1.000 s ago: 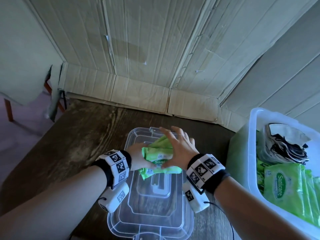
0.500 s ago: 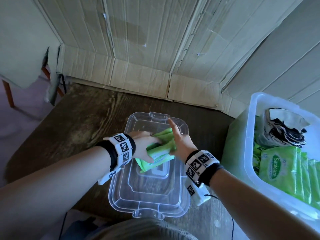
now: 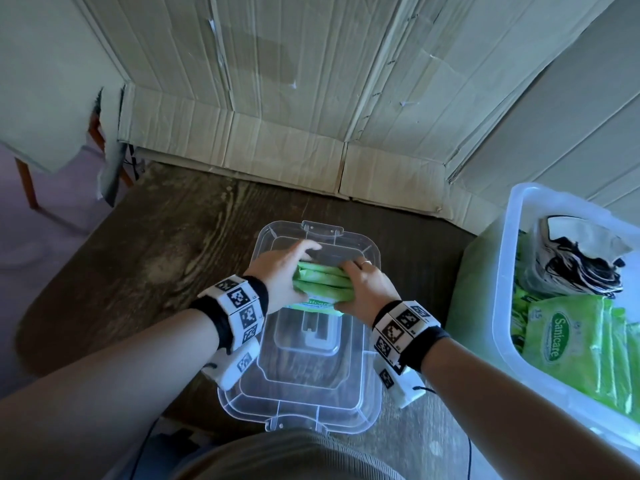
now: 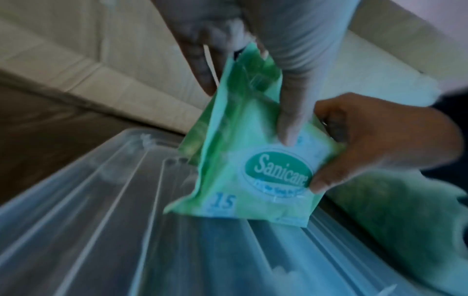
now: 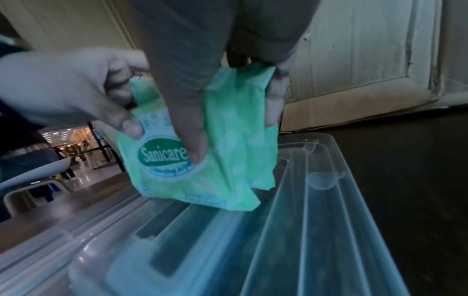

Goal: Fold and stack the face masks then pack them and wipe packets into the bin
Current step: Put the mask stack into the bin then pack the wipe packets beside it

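We see the clear lid (image 3: 298, 386) lying flat on the wooden table (image 3: 145, 258), bare tabletop to its left and the white bin (image 3: 509, 271) close on its right. On the lid's far half stands a bundle of green wipe packets (image 3: 320, 284) on edge, squeezed between our left hand (image 3: 280, 271) and right hand (image 3: 367, 285), thumbs and fingers curled round it. Half a second ago the right fingers pointed straight; now they wrap the bundle.
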`<state>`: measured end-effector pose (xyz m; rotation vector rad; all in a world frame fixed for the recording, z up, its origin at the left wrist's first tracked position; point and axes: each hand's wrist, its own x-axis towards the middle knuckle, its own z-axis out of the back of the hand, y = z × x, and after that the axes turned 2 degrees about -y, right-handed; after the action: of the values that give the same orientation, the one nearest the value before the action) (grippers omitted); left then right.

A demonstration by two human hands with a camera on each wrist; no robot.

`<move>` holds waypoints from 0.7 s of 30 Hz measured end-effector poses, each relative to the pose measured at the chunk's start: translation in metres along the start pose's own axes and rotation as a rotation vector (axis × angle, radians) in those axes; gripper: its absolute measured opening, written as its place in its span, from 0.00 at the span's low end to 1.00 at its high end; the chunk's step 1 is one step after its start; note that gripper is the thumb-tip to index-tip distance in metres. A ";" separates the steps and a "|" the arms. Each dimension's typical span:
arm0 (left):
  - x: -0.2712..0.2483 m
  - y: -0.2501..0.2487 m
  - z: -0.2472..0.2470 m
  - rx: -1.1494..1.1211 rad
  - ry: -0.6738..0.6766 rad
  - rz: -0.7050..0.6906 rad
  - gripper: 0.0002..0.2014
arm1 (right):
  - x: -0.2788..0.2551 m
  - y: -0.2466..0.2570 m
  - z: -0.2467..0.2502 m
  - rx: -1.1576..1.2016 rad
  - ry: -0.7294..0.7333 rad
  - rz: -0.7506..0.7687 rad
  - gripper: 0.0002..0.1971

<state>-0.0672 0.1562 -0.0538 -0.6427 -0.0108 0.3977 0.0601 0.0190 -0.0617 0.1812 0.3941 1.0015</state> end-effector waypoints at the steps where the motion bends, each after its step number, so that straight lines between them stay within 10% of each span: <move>1: -0.005 0.007 -0.005 -0.124 -0.085 0.053 0.42 | -0.002 -0.003 -0.001 0.057 -0.028 -0.002 0.32; 5: -0.022 0.029 -0.030 -0.538 -0.101 0.296 0.51 | -0.008 -0.014 -0.009 0.323 -0.143 -0.010 0.35; 14: -0.011 0.025 -0.033 -0.402 -0.119 0.315 0.43 | -0.005 -0.013 -0.005 0.416 -0.071 -0.123 0.38; 21: -0.007 0.031 -0.024 -0.253 -0.027 0.313 0.34 | -0.002 0.017 0.003 -0.309 -0.030 0.005 0.32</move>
<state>-0.0816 0.1626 -0.0907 -0.8925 0.0137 0.7147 0.0474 0.0265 -0.0533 -0.0819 0.2078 1.0500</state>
